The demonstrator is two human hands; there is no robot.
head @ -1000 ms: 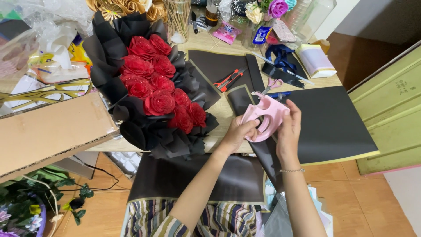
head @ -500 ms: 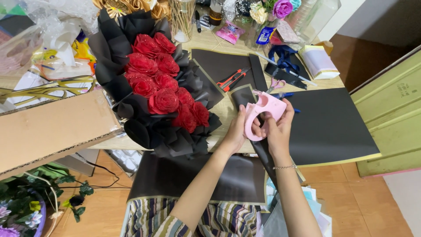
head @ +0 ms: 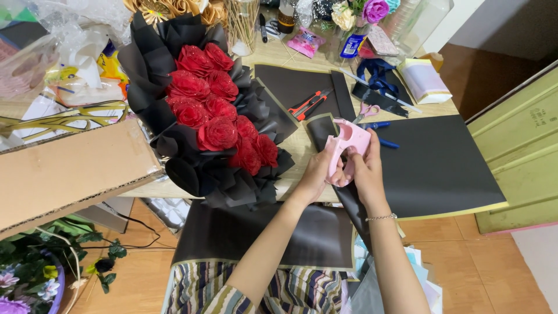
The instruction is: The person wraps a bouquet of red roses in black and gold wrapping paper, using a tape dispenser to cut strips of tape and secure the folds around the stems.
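Cluttered all over, the wooden worktable [head: 290,148] is carrying craft supplies, with a tiled floor showing below its front edge. Both of the person's hands are meeting over the table's right half, where they are gripping a pink tape dispenser [head: 347,150]: the left hand [head: 317,173] is curling its fingers around the lower left side, thumb pressing on the front, and the right hand [head: 365,166] is wrapping the right side, fingers closed against the plastic. I cannot tell whether any tape is being pinched. The dispenser is hovering just above a black wrapping sheet [head: 433,166] that is overhanging the table edge. It looks light, rigid and smooth, likely a bit slippery, so gripping its rounded body seems safest, keeping clear of the cutter end. The sheets look thin and floppy, creasing easily, best lifted by an edge. Just to the left, one bouquet [head: 218,119] of red roses in black paper is lying on the table; I am counting about ten blooms, soft and easily crushed, better held by the wrapped base. One red utility knife [head: 308,104] is lying behind, and one pair of pink scissors [head: 365,111] beside it. A cardboard box [head: 67,168] is sitting at far left.
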